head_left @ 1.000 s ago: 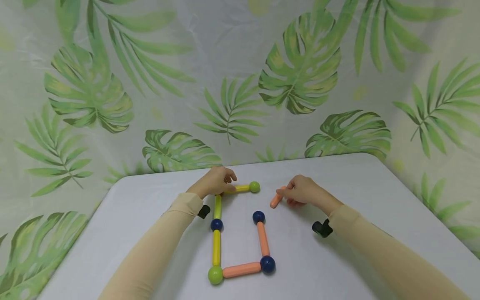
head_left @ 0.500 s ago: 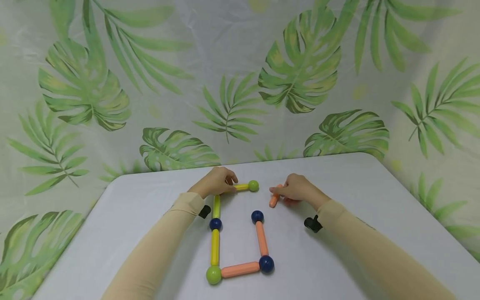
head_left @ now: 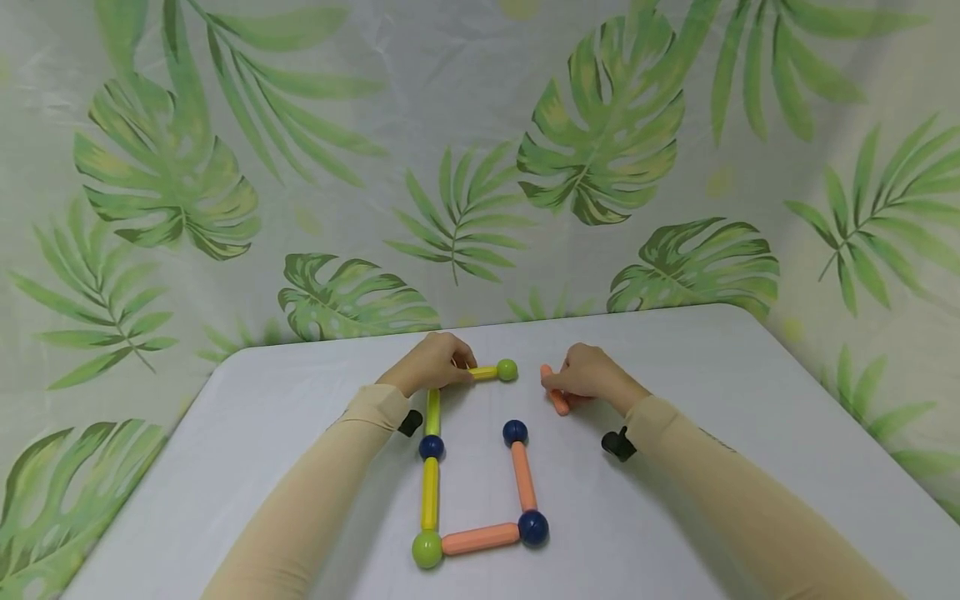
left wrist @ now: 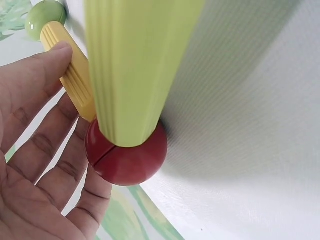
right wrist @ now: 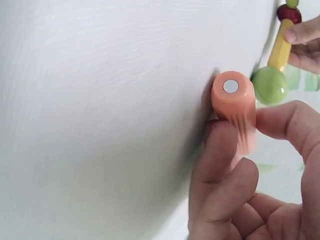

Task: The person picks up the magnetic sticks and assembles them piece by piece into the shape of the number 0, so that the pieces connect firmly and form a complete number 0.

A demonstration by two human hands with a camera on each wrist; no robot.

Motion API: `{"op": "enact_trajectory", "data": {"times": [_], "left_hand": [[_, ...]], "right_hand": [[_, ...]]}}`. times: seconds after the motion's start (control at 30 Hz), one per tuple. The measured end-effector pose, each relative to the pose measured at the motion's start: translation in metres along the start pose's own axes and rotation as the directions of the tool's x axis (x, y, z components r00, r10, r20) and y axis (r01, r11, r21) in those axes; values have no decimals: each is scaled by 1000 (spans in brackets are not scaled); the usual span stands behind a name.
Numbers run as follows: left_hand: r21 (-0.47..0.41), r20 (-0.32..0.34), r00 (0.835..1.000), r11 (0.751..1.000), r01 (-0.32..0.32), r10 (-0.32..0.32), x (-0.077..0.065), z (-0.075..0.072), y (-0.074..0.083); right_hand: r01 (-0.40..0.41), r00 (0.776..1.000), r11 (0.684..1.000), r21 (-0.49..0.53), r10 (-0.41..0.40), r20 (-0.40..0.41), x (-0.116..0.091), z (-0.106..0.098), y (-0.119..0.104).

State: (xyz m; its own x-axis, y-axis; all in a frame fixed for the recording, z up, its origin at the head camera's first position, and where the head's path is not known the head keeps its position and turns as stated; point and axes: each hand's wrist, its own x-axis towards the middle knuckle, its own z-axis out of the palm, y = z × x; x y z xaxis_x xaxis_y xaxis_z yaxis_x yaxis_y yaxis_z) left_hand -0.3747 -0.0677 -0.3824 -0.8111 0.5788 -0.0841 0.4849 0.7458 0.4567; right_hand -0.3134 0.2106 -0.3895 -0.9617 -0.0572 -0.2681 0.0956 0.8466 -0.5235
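My left hand [head_left: 433,362] pinches a yellow magnetic stick [left wrist: 75,70] between thumb and fingers. A green ball [head_left: 507,369] sits on that stick's right end. On its other end is a red ball [left wrist: 127,165], hidden under the hand in the head view and joined to a lime stick [head_left: 432,412]. My right hand [head_left: 596,373] pinches a loose orange magnetic stick [head_left: 559,403] by its sides, right of the green ball and apart from it. The round metal end of this orange stick faces the right wrist camera.
From the lime stick the chain runs through a blue ball [head_left: 431,447], a yellow stick [head_left: 430,493], a green ball [head_left: 427,549], an orange stick [head_left: 480,538], a blue ball [head_left: 533,528] and another orange stick [head_left: 524,477] to a blue ball [head_left: 514,432]. A leaf-patterned cloth [head_left: 457,225] hangs behind the white table [head_left: 675,350].
My right hand has moved left toward the green ball and turned the orange stick, so its near end now slants right instead of left. My left hand has stayed in place.
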Motion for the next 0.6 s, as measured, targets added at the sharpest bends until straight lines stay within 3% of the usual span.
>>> {"op": "enact_trajectory", "data": {"times": [0.3, 0.6], "left_hand": [[11, -4, 1000, 1000, 0, 0, 2, 1, -1], [7, -17, 999, 1000, -27, 27, 3, 1, -8]], "right_hand": [[37, 999, 999, 27, -37, -28, 4, 1, -6], [40, 999, 988, 151, -41, -1, 4, 6, -24]]}}
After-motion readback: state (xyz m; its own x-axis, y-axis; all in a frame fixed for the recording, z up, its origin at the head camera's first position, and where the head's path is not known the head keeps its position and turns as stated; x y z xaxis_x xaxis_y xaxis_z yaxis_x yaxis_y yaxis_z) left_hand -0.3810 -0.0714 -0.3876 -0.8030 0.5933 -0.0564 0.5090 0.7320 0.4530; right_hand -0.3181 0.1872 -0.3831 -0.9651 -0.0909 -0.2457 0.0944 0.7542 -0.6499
